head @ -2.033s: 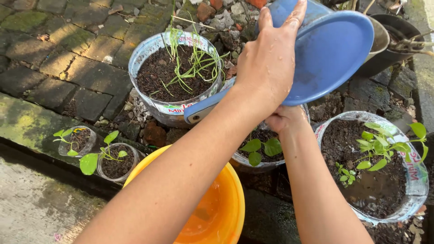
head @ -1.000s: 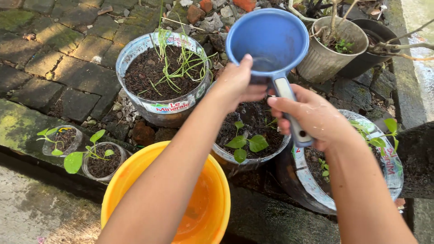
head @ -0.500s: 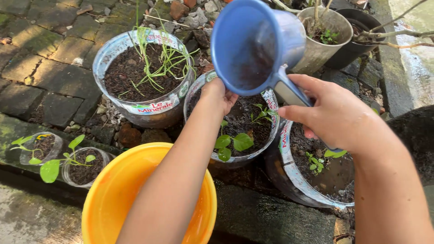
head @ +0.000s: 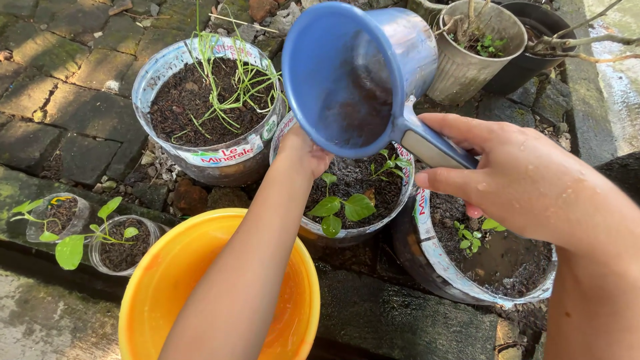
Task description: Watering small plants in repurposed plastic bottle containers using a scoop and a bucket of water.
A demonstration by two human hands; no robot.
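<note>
Two hands are working: your right hand is gripping the blue dipper by its handle, tilting it above the middle pot. Your left hand is cupping beneath its rim, fingers hidden; the grip is unclear.

A round blue plastic water dipper with a grey-inset handle is held tilted, its open mouth facing the camera and leaning down-left. It hangs above a cut clear-plastic bottle planter of dark soil and small green seedlings.
</note>
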